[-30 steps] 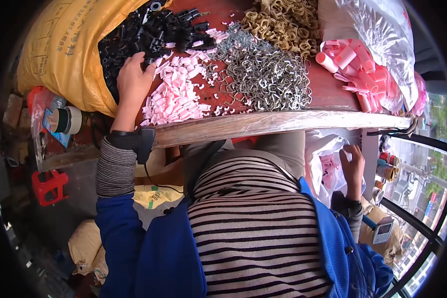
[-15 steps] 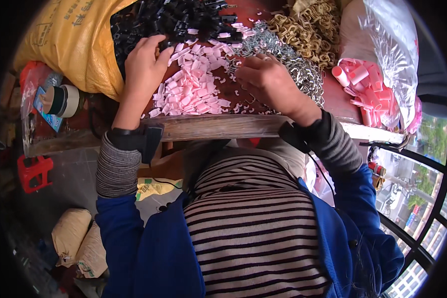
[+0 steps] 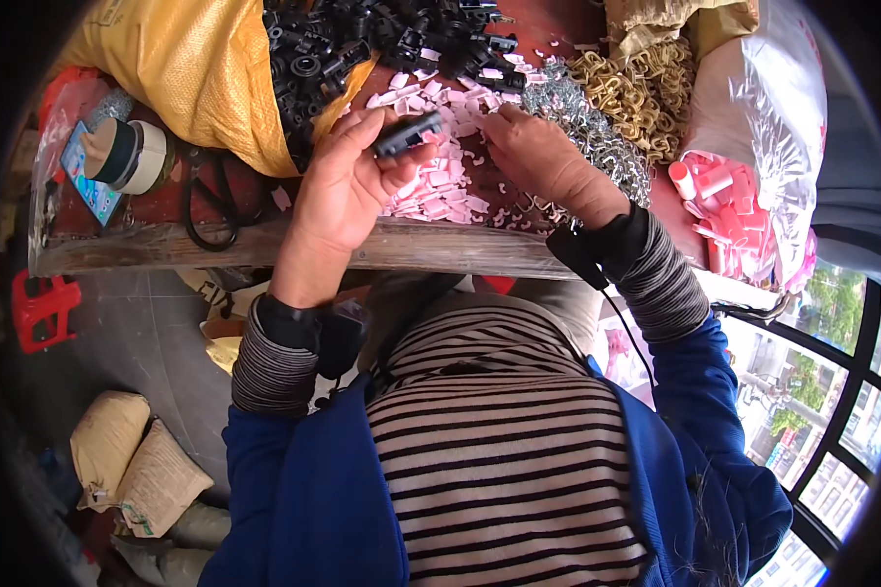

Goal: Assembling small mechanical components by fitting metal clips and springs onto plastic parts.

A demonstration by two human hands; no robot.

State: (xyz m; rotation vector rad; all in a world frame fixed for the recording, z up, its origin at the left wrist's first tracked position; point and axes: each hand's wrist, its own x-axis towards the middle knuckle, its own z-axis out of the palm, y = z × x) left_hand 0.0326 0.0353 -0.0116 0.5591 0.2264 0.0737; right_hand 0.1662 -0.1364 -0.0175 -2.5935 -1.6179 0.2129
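My left hand (image 3: pixel 341 191) is raised above the table's near edge. Its thumb and fingers grip a small black plastic part (image 3: pixel 401 137), with a bit of pink showing at one end. Below and beyond it spreads a heap of small pink plastic pieces (image 3: pixel 450 186). My right hand (image 3: pixel 543 161) is closed in a pinch between the pink heap and a pile of small silvery metal hooks (image 3: pixel 617 147). Whatever its fingertips hold is hidden. More black plastic parts (image 3: pixel 401 39) lie at the far side, spilling from a yellow woven sack (image 3: pixel 191 83).
Brass-coloured metal pieces (image 3: pixel 646 93) are piled behind the hooks. To the right, pink tubular parts (image 3: pixel 719 201) lie by a clear plastic bag (image 3: pixel 773 117). Tape rolls (image 3: pixel 132 157) and black scissors handles (image 3: pixel 206 201) lie left. The wooden table edge (image 3: pixel 440 247) runs before me.
My left hand has come back from the black pile toward me and now holds a black plastic part. My right hand remains by the hooks, pinched. The whole view has shifted slightly.
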